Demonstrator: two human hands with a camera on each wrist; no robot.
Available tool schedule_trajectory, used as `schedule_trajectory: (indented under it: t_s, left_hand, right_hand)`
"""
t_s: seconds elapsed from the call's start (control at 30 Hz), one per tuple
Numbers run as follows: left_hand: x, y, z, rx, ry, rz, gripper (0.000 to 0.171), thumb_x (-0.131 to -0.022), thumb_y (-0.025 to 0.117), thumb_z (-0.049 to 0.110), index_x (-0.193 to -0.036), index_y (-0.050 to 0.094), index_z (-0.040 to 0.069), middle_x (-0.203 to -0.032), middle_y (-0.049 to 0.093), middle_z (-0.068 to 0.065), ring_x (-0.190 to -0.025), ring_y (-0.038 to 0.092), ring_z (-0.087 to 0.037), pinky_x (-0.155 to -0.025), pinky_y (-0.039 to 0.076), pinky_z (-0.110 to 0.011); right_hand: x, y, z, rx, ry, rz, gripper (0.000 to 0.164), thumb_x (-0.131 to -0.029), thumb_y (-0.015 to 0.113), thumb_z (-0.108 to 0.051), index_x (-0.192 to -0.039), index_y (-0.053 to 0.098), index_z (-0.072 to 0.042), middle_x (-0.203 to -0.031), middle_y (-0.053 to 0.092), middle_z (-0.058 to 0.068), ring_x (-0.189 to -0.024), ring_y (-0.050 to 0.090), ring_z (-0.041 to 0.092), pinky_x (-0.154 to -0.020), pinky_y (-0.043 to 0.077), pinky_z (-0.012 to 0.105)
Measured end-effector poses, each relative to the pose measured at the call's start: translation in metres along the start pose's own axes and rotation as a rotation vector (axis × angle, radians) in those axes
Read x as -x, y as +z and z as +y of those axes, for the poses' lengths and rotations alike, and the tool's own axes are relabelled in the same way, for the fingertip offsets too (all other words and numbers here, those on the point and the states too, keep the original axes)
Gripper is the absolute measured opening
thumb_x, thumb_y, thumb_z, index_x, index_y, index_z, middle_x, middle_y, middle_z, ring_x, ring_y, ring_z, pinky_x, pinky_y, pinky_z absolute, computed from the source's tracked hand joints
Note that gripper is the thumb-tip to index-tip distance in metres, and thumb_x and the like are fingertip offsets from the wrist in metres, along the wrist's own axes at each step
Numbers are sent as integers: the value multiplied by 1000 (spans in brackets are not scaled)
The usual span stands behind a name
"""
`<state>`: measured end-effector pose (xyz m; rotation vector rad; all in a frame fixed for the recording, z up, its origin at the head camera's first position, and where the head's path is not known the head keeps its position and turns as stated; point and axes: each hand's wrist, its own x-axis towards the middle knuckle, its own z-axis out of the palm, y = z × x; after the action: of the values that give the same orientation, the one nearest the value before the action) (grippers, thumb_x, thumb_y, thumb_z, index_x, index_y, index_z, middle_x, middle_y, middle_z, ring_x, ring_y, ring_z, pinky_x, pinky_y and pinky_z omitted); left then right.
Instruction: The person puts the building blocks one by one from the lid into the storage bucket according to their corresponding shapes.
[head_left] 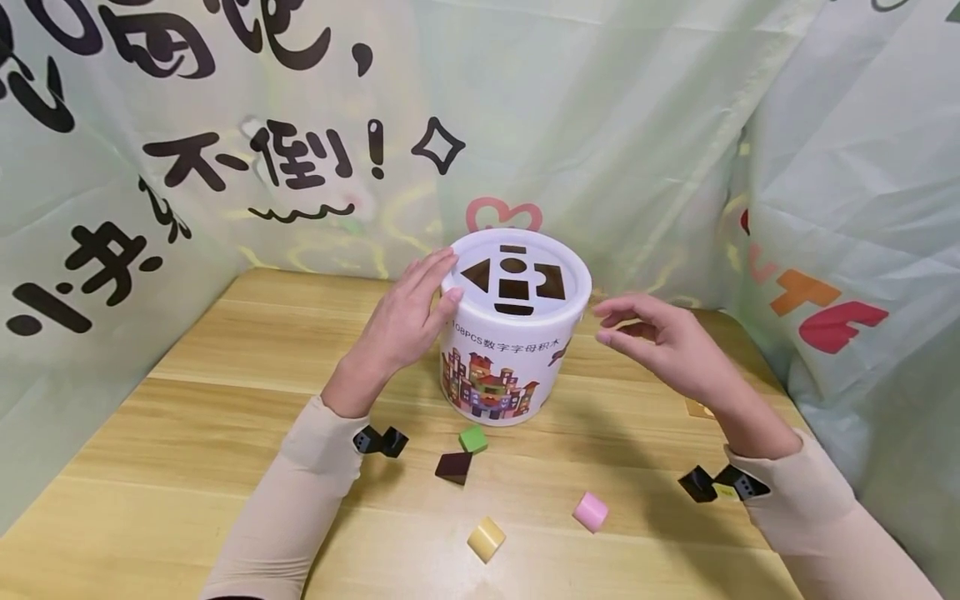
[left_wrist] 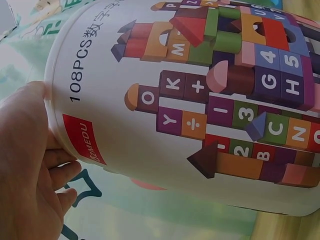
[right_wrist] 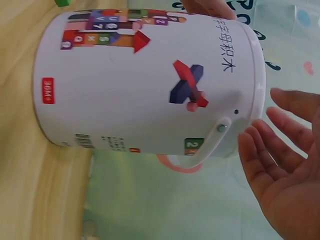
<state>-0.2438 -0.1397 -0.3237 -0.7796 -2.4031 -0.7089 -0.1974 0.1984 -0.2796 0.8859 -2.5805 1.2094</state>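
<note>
A white lidded bucket [head_left: 501,358] stands upright, printed with pictures of building blocks. Its lid [head_left: 480,303] has cut-outs in several shapes, among them a triangle, a circle and an arch. My left hand [head_left: 408,317] rests on the lid's left rim, fingers fairly straight, with the thumb at the front edge. In the left wrist view, some fingers of this hand [left_wrist: 30,160] lie against the lid's side. To the right of the bucket my right hand [head_left: 660,333] is held in the air, fingers loosely bent and nothing in them. The right wrist view shows its fingertips close to the lid's edge, near the white handle [right_wrist: 205,145].
In front of the bucket lie a green block [head_left: 473,438], a dark triangular block [head_left: 453,468], a yellow block [head_left: 487,540] and a pink block [head_left: 591,512] on the wooden table [head_left: 225,400]. A printed cloth [head_left: 600,125] hangs behind and at both sides.
</note>
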Motion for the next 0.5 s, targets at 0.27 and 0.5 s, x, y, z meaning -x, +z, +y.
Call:
schedule_trajectory:
  t_s: [0.27, 0.5]
  left_hand:
    - [0, -2, -1, 18, -1, -3, 72, -104, 19, 55, -149, 38, 4, -155, 34, -12, -143, 29, -27, -120, 14, -39]
    - [0, 0, -2, 26, -2, 2, 72, -103, 19, 56, -149, 38, 3, -155, 34, -14, -143, 29, -27, -120, 14, -38]
  right_hand:
    - [25, 14, 22, -72, -44, -143, 33, -88, 70, 1, -121, 63, -4, -113, 65, 4, -103, 60, 11, -87, 54, 27]
    - [50, 24, 41, -116, -90, -249, 44, -86, 73, 0, -127, 60, -7, -121, 64, 3, -111, 60, 15, -92, 51, 28]
